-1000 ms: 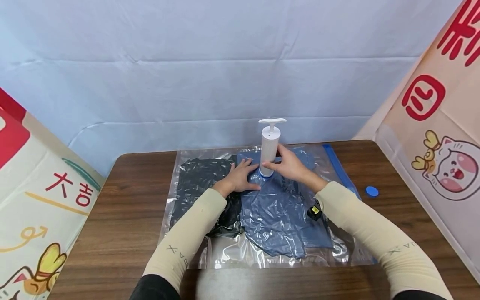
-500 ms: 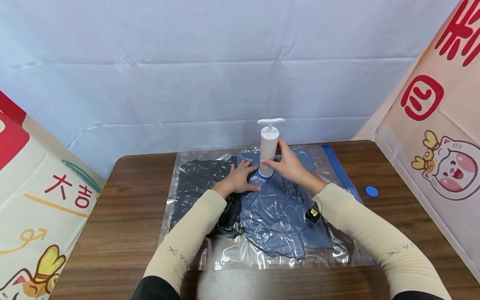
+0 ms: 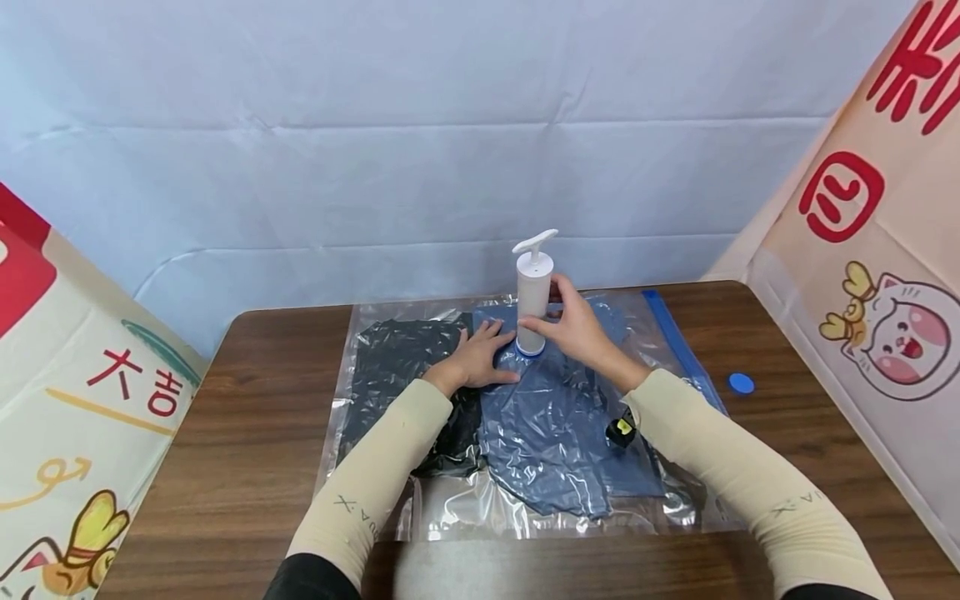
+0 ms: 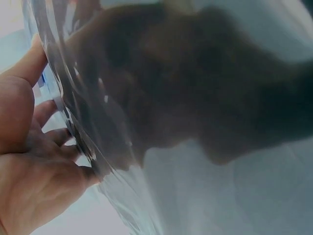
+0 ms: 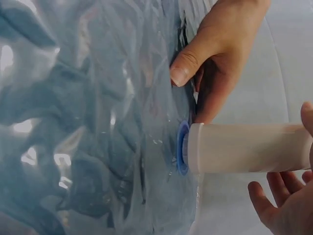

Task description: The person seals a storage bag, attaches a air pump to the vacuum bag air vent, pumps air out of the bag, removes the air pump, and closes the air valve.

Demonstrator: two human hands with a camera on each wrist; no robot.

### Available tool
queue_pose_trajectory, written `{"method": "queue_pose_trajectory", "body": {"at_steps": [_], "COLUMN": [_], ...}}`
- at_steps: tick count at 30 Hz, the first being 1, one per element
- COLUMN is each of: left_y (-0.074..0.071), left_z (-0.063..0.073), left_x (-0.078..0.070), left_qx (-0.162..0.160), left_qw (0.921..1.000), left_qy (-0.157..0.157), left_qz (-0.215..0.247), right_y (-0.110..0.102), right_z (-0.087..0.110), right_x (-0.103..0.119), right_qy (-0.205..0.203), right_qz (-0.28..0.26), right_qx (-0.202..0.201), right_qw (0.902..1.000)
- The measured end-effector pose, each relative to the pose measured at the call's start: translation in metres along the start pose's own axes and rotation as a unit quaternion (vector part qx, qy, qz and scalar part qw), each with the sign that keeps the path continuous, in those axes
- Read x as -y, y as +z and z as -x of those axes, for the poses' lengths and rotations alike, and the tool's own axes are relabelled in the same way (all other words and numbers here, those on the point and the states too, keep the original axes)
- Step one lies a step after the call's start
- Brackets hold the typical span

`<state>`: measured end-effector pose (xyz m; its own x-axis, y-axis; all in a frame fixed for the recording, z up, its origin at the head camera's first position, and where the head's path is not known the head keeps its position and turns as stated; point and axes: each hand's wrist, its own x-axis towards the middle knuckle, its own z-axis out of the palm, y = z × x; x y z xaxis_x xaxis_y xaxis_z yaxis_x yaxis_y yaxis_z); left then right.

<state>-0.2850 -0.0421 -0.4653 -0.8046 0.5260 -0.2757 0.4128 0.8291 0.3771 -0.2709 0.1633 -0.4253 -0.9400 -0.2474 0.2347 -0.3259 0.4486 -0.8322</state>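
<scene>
A white hand pump with a T-shaped handle stands upright on a clear plastic vacuum bag. Its lower end meets a blue valve ring in the bag's film. My right hand holds the barrel, thumb on the near side and fingers partly hidden behind it. Left of the pump, my left hand rests on the bag with fingers spread. Through the film show a black folded cloth and a blue one; the pump stands over the blue one.
Along the bag's right side runs a blue strip. Beyond it, a round blue cap lies on the wooden table. A pale cloth backdrop rises behind the table, with printed panels at both sides.
The pump's handle has turned from nearly level across the view to slanting, its right end higher and farther back. My left hand stays in place on the bag.
</scene>
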Motion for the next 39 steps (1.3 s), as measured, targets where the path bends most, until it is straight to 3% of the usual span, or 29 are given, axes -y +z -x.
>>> {"method": "queue_pose_trajectory", "body": {"at_steps": [13,21,28,39], "left_y": [-0.001,0.000,0.000,-0.003], "left_z": [0.001,0.000,-0.001,0.001], "left_x": [0.000,-0.001,-0.001,-0.003], "left_qx": [0.004,0.006,0.010,0.012], "left_qw": [0.9999,0.9999,0.9998,0.9998], "left_qy": [-0.007,-0.007,-0.013,-0.011], "left_qz": [-0.010,-0.013,-0.015,-0.015], "right_y": [0.004,0.007,0.010,0.008], "right_z": [-0.002,-0.003,-0.004,-0.003], "right_x": [0.007,0.007,0.012,0.008], "right_qy": [-0.005,0.006,0.019,0.004], "right_qz": [0.012,0.030,-0.004,0.000], "right_qx": [0.012,-0.006,-0.009,-0.036], "right_qw": [0.9998,0.9995,0.9998,0.9993]}}
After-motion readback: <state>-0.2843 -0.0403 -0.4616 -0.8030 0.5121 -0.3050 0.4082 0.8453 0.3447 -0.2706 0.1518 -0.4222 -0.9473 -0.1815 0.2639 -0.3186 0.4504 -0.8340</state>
